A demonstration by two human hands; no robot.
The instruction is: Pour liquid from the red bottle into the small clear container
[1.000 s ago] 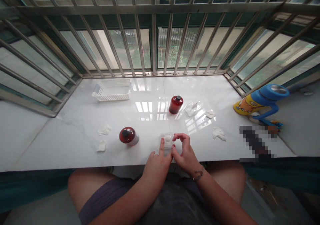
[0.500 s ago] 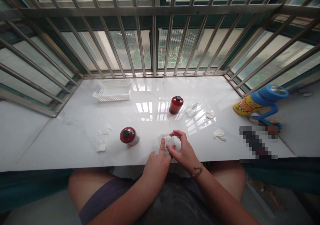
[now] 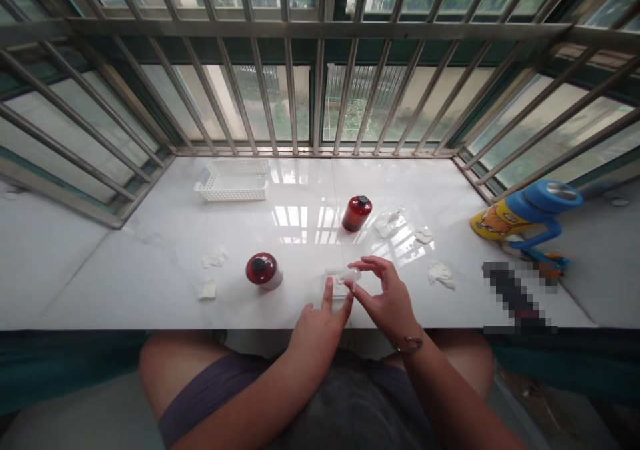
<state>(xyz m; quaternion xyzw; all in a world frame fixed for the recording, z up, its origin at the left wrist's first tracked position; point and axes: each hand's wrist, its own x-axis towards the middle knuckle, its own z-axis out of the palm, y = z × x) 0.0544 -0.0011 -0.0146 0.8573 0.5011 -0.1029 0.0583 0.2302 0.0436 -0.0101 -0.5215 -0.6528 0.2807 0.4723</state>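
A small clear plastic box (image 3: 338, 294) lies near the table's front edge, with something whitish inside. My left hand (image 3: 320, 333) steadies it from the near side, index finger along its left part and another finger at its near right corner. Just right of the box, my right hand (image 3: 384, 297) pinches a small translucent white piece (image 3: 355, 275) between thumb and fingers. Whether that piece is joined to the box, I cannot tell. To the left stands a dark red bottle (image 3: 263, 270) with a black cap; a second red bottle (image 3: 357, 214) is farther back.
Crumpled white tissues (image 3: 441, 275) lie at right, with more white scraps (image 3: 209, 289) at left. A clear plastic wrapper (image 3: 390, 223) sits behind my right hand. A white basket (image 3: 233, 190) and a blue-yellow flask (image 3: 520, 210) stand farther out. Metal bars (image 3: 320, 90) border the far edge.
My right hand has shifted right from over the box, and the translucent piece now shows between its fingers. My left hand stays at the box. The view has shifted slightly.
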